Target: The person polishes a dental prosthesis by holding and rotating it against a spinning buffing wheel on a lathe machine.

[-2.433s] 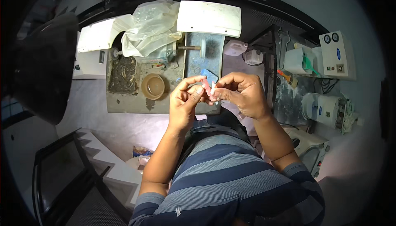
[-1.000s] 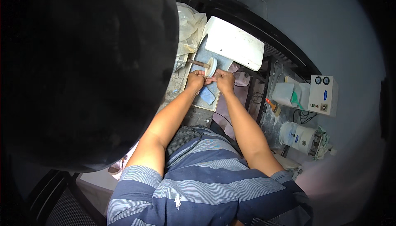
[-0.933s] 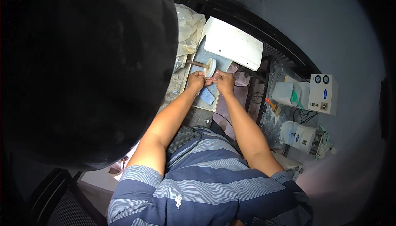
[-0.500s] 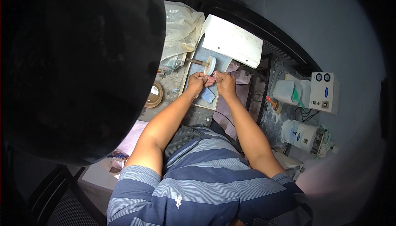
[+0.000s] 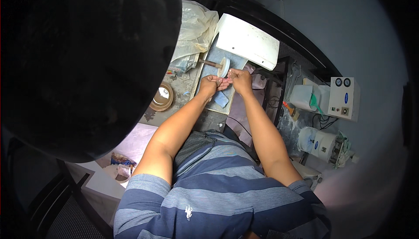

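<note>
My left hand [image 5: 211, 86] and my right hand [image 5: 241, 81] meet just below a pale round polishing wheel [image 5: 224, 67] on a brown spindle [image 5: 210, 63]. Both hands have curled fingers, with the fingertips close together around a small pinkish piece that I cannot make out. The right fingers pinch from above, and the left fingers lie beneath. Whether the piece touches the wheel is hidden by my fingers. A folded light-blue cloth [image 5: 221, 100] rests in the shallow tray [image 5: 211, 106] under my hands.
A white hood [image 5: 248, 41] stands behind the wheel, with a plastic-covered object [image 5: 194, 32] to its left. A brown round dish [image 5: 162, 102] sits left of my forearm. A large dark shape [image 5: 87, 64] blocks the left. White machines [image 5: 343, 97] and a brush [image 5: 291, 110] lie right.
My right hand has shifted slightly up and right, and its fingers have turned over the left fingertips. The whole view has moved a little, showing more of the brown dish.
</note>
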